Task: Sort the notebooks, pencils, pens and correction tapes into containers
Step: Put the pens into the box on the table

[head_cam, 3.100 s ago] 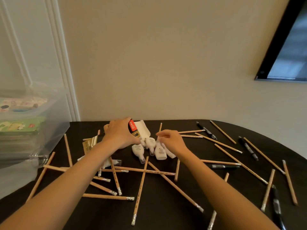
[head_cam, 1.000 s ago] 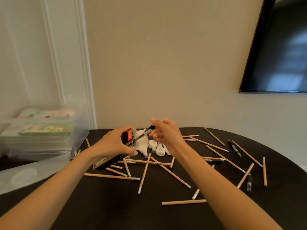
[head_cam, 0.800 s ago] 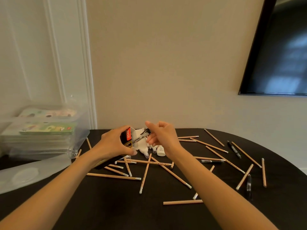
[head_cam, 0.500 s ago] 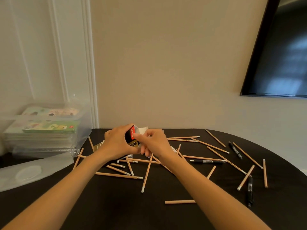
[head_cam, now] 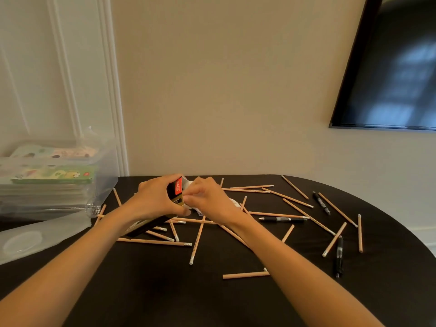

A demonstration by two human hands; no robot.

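My left hand grips a black, gold and red pen box and holds it tilted above the dark table. My right hand has its fingertips pinched together at the box's open end, by its white flap. What they pinch is hidden. Bits of white correction tapes show behind my right hand. Several wooden pencils lie scattered across the table. Black pens lie at the right: one pen near my right wrist, another pen farther back, a third pen nearer.
A clear plastic container with stacked notebooks stands at the table's left edge. Its clear lid lies in front of it. A dark wall screen hangs at the upper right. The table's rounded edge curves away on the right.
My right hand carried a black pen to the box's open end; the pen is no longer in sight. Both hands now meet at the box.
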